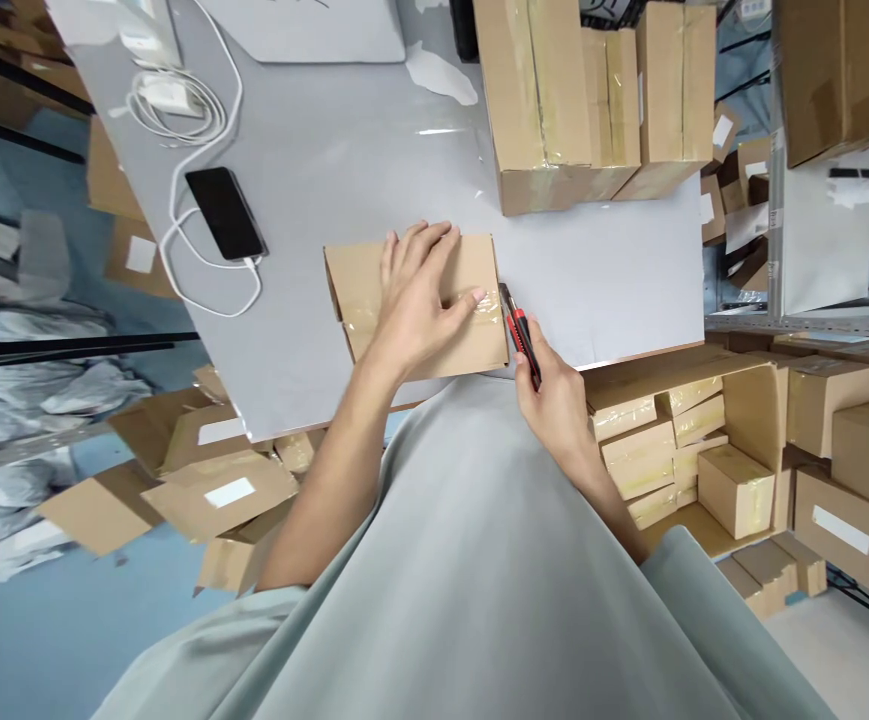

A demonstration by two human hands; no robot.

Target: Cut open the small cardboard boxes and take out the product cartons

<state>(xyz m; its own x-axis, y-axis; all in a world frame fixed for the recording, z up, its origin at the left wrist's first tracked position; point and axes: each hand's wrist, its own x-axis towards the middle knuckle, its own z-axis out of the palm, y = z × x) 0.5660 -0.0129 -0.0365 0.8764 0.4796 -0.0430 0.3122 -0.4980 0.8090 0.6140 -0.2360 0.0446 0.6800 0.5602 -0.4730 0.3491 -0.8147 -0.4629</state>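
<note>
One cutter (522, 335) in right hand (558, 398) — beside box (458, 342)

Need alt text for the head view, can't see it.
A person's left hand rests on a clear-taped brown cardboard box while the right hand holds a red-and-black utility knife beside the box's right edge. On the grey table, a black phone plugged into a white cable lies at left, and taped brown cardboard cartons stand at upper right.

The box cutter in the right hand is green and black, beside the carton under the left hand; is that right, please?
Not green: the head view shows the box cutter in the right hand is red and black, beside the carton under the left hand.
</note>
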